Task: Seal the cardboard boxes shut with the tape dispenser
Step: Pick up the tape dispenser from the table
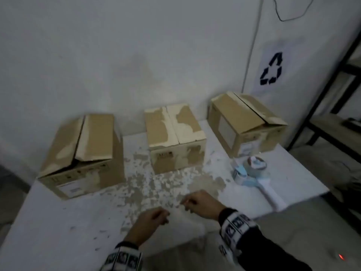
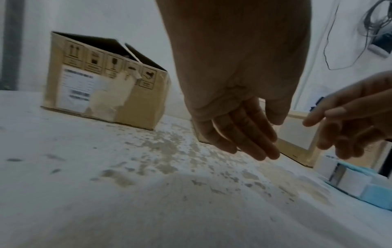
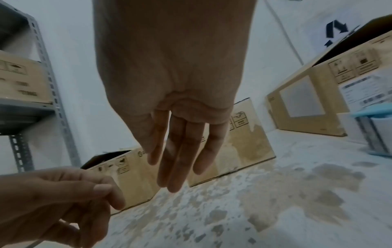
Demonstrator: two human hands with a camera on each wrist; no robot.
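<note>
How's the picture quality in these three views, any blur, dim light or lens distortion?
Head view: dim, soft light, slightly blurred; the recycling sign is smeared, and the wall edges bow. Left wrist view: the left hand looms large and shadowed, and the tape dispenser at the edge is blurred. Right wrist view: strong wide-angle stretch on the right hand, and the metal shelf leans.

A recycling sign (image 1: 271, 69) stands on the wall, upper right; handling pictograms (image 2: 110, 66) and a label (image 2: 77, 88) on the left box (image 2: 106, 80) are too blurred to read
</note>
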